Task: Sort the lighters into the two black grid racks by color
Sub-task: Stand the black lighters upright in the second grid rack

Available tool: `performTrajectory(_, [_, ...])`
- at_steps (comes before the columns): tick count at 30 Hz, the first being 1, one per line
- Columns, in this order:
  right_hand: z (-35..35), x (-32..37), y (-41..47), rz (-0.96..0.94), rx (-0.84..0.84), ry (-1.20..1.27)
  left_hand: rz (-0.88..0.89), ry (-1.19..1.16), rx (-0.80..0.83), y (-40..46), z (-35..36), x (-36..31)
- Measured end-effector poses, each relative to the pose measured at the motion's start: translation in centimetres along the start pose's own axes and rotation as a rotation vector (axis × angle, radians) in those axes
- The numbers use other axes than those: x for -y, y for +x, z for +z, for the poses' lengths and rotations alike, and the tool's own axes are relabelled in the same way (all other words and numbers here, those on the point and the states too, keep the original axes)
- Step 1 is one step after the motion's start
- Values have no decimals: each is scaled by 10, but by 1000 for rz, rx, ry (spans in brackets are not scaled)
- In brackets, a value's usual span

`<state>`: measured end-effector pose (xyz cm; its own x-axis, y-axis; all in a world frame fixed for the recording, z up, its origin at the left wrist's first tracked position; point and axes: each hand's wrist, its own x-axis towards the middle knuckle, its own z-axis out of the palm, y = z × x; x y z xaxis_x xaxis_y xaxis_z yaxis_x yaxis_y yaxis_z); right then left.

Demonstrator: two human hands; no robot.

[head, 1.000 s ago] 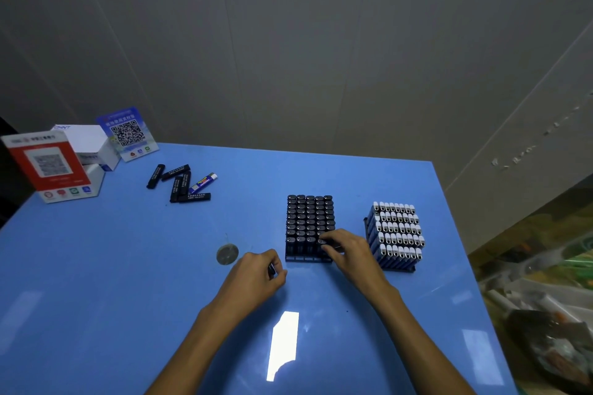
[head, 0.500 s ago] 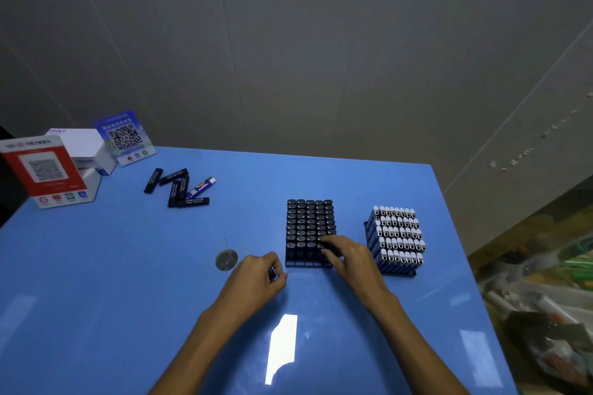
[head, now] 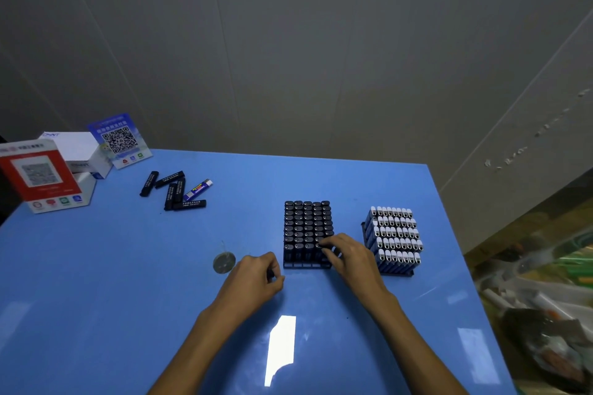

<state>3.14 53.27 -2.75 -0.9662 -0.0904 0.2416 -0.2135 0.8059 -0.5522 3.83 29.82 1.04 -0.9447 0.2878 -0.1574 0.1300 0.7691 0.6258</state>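
The right hand (head: 351, 258) presses a black lighter (head: 321, 245) into the near corner of the black-lighter rack (head: 306, 264); a crooked push could jam it or tip neighbours. The left hand (head: 253, 279) clamps a dark lighter (head: 270, 273). Loose lighters (head: 175, 191) wait far-left, the blue rack (head: 396, 272) right

Bare forearms (no sleeves visible)

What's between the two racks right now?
Head view: the right hand reaches into that gap at the near end, fingertips on the black rack. Farther back, bare blue table up to the white-capped rack.
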Motion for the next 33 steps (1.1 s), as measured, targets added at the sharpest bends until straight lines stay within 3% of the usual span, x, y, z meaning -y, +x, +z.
performTrajectory(13, [-19, 18, -7, 92, 41, 149, 23, -93, 50, 3, 3, 3])
performTrajectory(21, [-22, 55, -7, 12, 212, 462, 88, 35, 49, 7, 10, -10])
performTrajectory(26, [-20, 63, -7, -6, 298, 530, 101, 28, 87, 8, 11, -13])
performTrajectory(33, [-17, 61, -10, 93, 275, 570, 124, -22, 65, 7, 11, -18])
